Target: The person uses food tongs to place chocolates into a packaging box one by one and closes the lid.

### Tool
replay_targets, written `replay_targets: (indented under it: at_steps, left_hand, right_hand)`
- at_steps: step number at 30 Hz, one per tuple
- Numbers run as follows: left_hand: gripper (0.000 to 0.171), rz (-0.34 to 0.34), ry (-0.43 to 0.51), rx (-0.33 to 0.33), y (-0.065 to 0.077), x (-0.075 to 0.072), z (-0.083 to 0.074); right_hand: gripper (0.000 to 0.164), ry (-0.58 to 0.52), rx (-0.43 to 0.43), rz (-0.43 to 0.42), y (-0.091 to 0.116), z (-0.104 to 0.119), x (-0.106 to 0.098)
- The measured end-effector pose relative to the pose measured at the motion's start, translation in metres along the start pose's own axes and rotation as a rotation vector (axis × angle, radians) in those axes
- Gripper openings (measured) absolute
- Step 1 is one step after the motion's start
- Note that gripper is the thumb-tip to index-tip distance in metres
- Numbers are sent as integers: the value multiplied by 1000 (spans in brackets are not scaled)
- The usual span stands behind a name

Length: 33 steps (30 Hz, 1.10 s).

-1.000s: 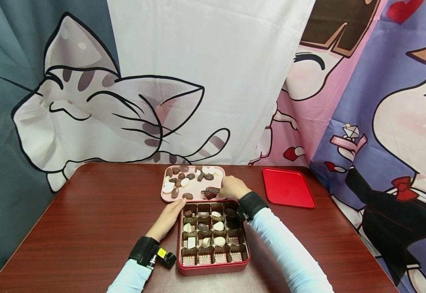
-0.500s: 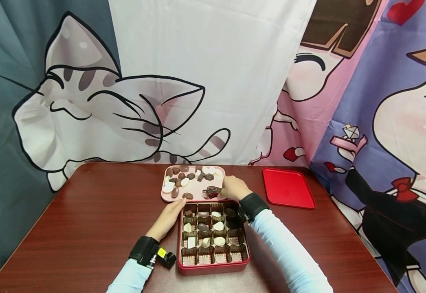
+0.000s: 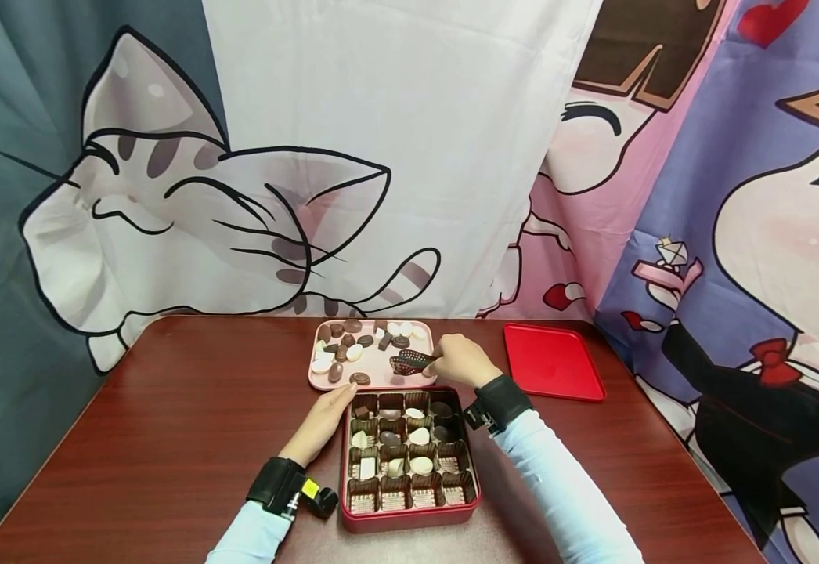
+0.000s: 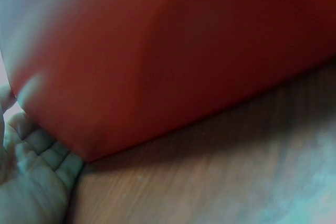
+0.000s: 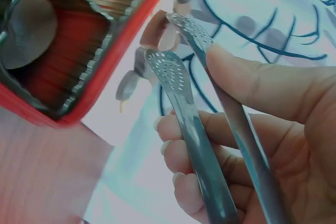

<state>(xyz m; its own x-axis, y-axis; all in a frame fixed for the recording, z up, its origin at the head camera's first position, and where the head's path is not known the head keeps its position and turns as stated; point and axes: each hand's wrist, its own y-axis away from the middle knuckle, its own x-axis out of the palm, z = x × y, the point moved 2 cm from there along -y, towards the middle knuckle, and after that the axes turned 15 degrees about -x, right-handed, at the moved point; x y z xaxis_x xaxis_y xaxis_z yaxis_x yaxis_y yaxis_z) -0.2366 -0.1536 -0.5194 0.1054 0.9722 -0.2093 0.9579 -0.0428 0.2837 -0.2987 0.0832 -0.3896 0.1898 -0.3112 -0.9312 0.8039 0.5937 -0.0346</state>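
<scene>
My right hand [image 3: 462,360] holds a pair of dark metal tongs [image 3: 412,361] over the pink tray [image 3: 380,362] of chocolates. Their perforated tips [image 5: 169,69] stand a little apart in the right wrist view, and a brown chocolate [image 5: 155,31] shows right at them; I cannot tell if they hold it. My left hand [image 3: 326,415] grips the far left corner of a red chocolate box [image 3: 413,522], its fingertips partly hidden behind the corner in the left wrist view. Brown dividers split the box into compartments, several holding white or dark chocolates; the front row holds none.
A flat red lid [image 3: 553,360] lies at the back right of the brown table [image 3: 205,415]. The pink tray sits directly behind the box. A printed curtain [image 3: 409,157] hangs along the table's back edge.
The right hand and wrist have shifted slightly right, and the tongs now appear a little higher over the tray. The left hand and the box stay in place.
</scene>
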Motion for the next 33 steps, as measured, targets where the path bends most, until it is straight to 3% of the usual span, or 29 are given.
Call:
replay_targets:
  at_steps: [3,10,19,29,33]
  left_hand:
    - [61,1,1,-3,1,0,0]
    - [63,-4,-7,-27,0,1,0]
    - [61,5,0,-17,1,1,-1]
    - [62,1,9,-24,1,1,-1]
    - [60,-3,10,-19,2,1,-2]
  right_hand:
    - [23,-33,-24,-8,9,3,-8]
    - [9,-75,-78,12,35,8,-29]
    - [22,1,-97,53,75,12,-52]
    - [25,3,-47,95,109,14,-60]
    - [18,-30,-50,127,120,13,-58]
